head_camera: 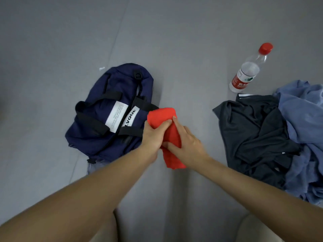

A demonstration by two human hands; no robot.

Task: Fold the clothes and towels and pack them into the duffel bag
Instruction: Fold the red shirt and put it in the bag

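Grey, matte surface [174, 41] fills the whole view, w/ a faint seam running diagonally at upper left. Left of centre lies a navy duffel bag [97, 137], slumped flat, w/ black straps [90, 119] across it and two white labels [116, 116] near the middle; whether its zip is open can't be told from this angle. A tiny white scrap [102, 68] sits just past the bag's far end. Both bare forearms reach in from the bottom edge and meet at centre, just right of the bag. The person's left hand [153, 135] grips a red cloth [161, 115], folded into a narrow bundle, w/ thumb pressed over its upper part. The right hand [188, 145] is also wrapped round the same cloth lower down, index finger stretched up along it, thumb tucked on the near side. The cloth's top end overlaps the bag's right edge in view; its lower end hangs below the hands. To the right, well apart from the bag, a dark grey garment [253, 130] lies crumpled, unfolded, touching a rumpled blue garment [304, 119] at the right edge. Beyond that pile stands a clear plastic bottle [248, 70] w/ red label and red cap [265, 48], leaning in the wide-angle view.
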